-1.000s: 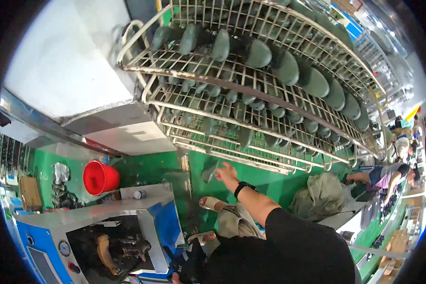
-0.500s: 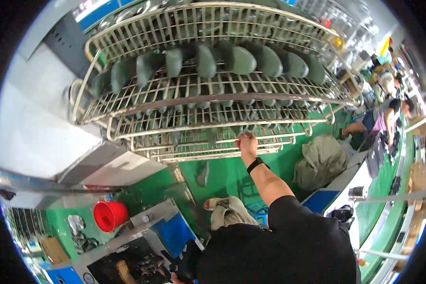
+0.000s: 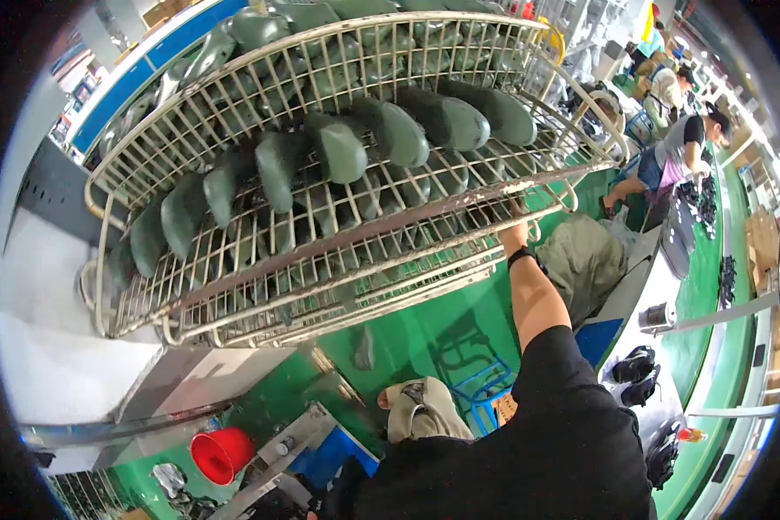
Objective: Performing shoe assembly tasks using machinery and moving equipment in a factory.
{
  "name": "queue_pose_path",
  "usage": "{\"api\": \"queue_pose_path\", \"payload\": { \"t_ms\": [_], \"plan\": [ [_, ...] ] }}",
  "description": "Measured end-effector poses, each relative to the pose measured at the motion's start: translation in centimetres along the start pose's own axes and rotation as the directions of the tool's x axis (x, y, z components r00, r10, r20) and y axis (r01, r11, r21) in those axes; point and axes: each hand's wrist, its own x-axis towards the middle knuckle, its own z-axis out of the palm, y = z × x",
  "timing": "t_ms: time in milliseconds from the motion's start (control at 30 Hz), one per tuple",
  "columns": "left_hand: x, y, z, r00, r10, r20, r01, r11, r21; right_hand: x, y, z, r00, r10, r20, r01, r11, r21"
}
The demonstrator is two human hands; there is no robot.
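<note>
A wire rack (image 3: pixel 381 228) holds rows of green lasts (image 3: pixel 396 137), the right hand (image 3: pixel 514 229) low at its front, grip masked by it and indeterminable, near a bulky sack (image 3: pixel 585 264), a red bucket (image 3: pixel 223 456) farther left

A rust-streaked, cream-painted wire-metal rack (image 3: pixel 407 214) spans eleven to twelve o'clock, carrying a row of dark green, rounded, smooth forms (image 3: pixel 396 134) side by side. The glossy green floor (image 3: pixel 412 328) bears a round red plastic bucket (image 3: pixel 221 455) toward seven and a blue metal-framed stool (image 3: pixel 485 381) toward five. Black shoes (image 3: pixel 640 362) lie on a white bench (image 3: pixel 624 322) toward four.
</note>
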Motion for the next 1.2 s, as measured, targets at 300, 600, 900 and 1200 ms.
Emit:
{"api": "queue_pose_path", "payload": {
  "t_ms": [300,600,900,1200],
  "plan": [
    [3.1,3.6,4.0,0.957,-0.288,0.043,0.279,0.95,0.141,3.8,4.3,-4.9,0.963,-0.261,-0.075,0.264,0.964,0.042],
    [5.6,3.5,7.6,0.939,-0.339,0.061,0.315,0.916,0.249,-13.5,1.9,-16.1,0.895,-0.405,-0.185,0.351,0.898,-0.266],
    [6.2,5.0,7.5,0.949,-0.01,0.315,-0.262,0.533,0.805,-16.1,2.8,-15.4,0.911,-0.386,-0.143,0.329,0.892,-0.31],
    [7.1,3.2,4.4,0.95,-0.077,0.302,-0.109,0.826,0.553,-17.2,5.9,-12.7,0.923,-0.381,-0.061,0.339,0.875,-0.345]
  ]
}}
